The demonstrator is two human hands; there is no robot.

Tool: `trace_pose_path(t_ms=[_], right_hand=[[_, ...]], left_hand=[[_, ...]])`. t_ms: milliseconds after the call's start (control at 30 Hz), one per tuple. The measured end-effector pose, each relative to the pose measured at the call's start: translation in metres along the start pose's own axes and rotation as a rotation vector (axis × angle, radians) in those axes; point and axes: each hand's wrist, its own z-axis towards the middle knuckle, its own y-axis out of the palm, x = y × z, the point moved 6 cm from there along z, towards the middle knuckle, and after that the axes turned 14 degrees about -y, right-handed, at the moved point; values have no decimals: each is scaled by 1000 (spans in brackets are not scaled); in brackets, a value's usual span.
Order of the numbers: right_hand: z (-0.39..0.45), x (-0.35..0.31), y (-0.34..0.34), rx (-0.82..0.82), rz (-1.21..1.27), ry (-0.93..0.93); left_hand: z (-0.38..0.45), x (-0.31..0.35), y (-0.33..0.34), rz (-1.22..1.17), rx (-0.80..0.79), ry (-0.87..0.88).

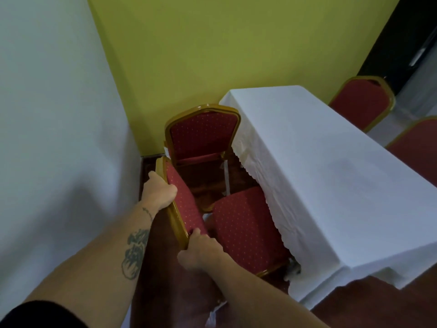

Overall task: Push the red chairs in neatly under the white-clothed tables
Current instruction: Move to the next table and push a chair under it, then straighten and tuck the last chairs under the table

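A red chair with a gold frame (pixel 246 230) stands beside the white-clothed table (pixel 335 185), its seat partly under the cloth's edge. My left hand (pixel 159 192) grips the far end of its backrest's top rail. My right hand (pixel 201 250) grips the near end of the same rail. A second red chair (pixel 203 133) stands farther along the same side of the table, its seat partly hidden by the cloth.
A white wall (pixel 59 138) runs close on the left and a yellow-green wall (pixel 212 55) stands behind. Two more red chairs (pixel 361 100) stand at the table's far side. The floor (pixel 165 268) is dark red-brown.
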Motion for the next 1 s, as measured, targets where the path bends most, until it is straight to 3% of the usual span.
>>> trace_pose_path(t_ms=[600,867,1000], right_hand=[[38,94,-87,81,-23,103],[43,107,-94,86,-51,105],[42,106,-92,81,-30,117]], left_hand=[[21,124,91,17,-115,93],[27,137,105,16,-91,99],[26,137,101,64,-154,69]])
